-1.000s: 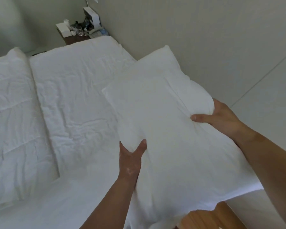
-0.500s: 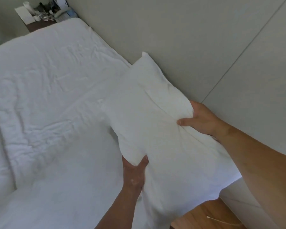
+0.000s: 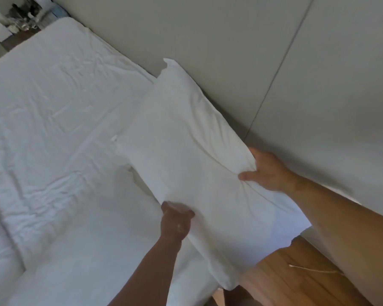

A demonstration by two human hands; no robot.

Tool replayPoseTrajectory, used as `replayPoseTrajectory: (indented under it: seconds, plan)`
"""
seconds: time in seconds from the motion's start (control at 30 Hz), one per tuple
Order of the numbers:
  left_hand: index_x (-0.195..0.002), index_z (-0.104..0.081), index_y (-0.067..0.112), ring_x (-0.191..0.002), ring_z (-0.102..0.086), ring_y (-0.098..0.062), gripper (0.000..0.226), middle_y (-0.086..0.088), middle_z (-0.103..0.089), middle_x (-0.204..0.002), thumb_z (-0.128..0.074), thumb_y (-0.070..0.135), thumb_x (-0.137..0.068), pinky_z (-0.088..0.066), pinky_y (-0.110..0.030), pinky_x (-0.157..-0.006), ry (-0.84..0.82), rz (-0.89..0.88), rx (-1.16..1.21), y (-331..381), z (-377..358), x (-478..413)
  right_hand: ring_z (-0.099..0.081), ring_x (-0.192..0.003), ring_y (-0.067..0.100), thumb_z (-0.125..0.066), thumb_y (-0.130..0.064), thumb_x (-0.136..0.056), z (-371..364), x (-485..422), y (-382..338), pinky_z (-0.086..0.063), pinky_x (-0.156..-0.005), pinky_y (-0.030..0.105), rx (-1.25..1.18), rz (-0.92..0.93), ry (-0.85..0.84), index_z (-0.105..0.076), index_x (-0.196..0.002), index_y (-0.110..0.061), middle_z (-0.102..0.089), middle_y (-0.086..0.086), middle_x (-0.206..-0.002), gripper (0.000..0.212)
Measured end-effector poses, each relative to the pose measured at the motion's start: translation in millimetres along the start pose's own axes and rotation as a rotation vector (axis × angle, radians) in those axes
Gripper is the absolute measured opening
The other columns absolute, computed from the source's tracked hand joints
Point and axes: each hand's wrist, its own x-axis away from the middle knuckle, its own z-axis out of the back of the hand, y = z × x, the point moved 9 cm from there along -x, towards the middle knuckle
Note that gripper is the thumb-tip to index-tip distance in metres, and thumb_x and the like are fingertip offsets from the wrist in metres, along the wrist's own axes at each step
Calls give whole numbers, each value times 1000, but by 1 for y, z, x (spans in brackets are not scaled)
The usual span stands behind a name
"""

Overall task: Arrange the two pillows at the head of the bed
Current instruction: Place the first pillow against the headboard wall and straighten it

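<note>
Head view looks down at a white pillow (image 3: pixel 192 155) in the middle of the frame, held by two bare hands. The left hand (image 3: pixel 176 221) is at the lower middle of the frame, and its grip is closed on the near long edge of the pillow, with the thumb on top and the fingers tucked under the cloth. The right hand (image 3: pixel 266 171) is at the right of the middle, and its grip pinches the far long edge, so the cloth bunches into folds that run out from the thumb. The pillow lies slanted, with one pointed corner up toward the top middle of the frame, right beside the pale wall (image 3: pixel 230 51). Its loose open end hangs down at the lower right, past the edge of the bed, over a wooden floor (image 3: pixel 281 281). A thin white cord (image 3: pixel 312 270) lies on that floor. The bed (image 3: pixel 53 250) fills the left half of the frame, and a wrinkled white blanket (image 3: pixel 60 120) lies spread on it. The pillow's left corner rests on or just above the bed near the blanket; I cannot tell which. In the upper left corner of the frame sits a small dark surface (image 3: pixel 7 44) with blurry little things on it. Only one pillow can be told apart here.
</note>
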Motion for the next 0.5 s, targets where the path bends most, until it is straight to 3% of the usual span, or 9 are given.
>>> replayPoseTrajectory:
  seconds: [0.07,0.27,0.43,0.5]
  plan:
    - [-151,-31,9,-113,-66,-36,83,-18,-65,-121,-78,12,-82,-54,-43,-98,38,-90,-70,36,20,-3,-62,-127,24,-90,-24,-76,1,3,-6,-46,-104,32,-2,24,-8,-48,-153,-25,-68,0,-138,87]
    - [-156,-30,13,-132,-56,-32,99,-17,-61,-137,-86,36,-78,-45,-36,-108,44,-428,-405,186,44,-19,-62,-122,24,-88,-32,-72,-6,13,-18,-47,-98,32,28,39,2,-45,-154,-31,-66,-1,-138,92]
    - [-163,-19,29,-154,-25,-23,109,-1,-25,-168,-84,46,-76,-27,-39,-124,-139,-993,-1076,294,-4,-13,-57,-122,24,-80,-44,-76,-19,26,-26,-44,-99,36,112,63,9,-35,-157,-36,-60,0,-133,93]
    - [-161,-20,39,-159,-8,-19,112,8,-17,-171,-82,59,-70,-16,-46,-127,-253,-1086,-1460,307,-29,-18,-56,-122,23,-75,-48,-80,-24,35,-35,-44,-101,39,173,72,2,-30,-159,-37,-58,-1,-134,91]
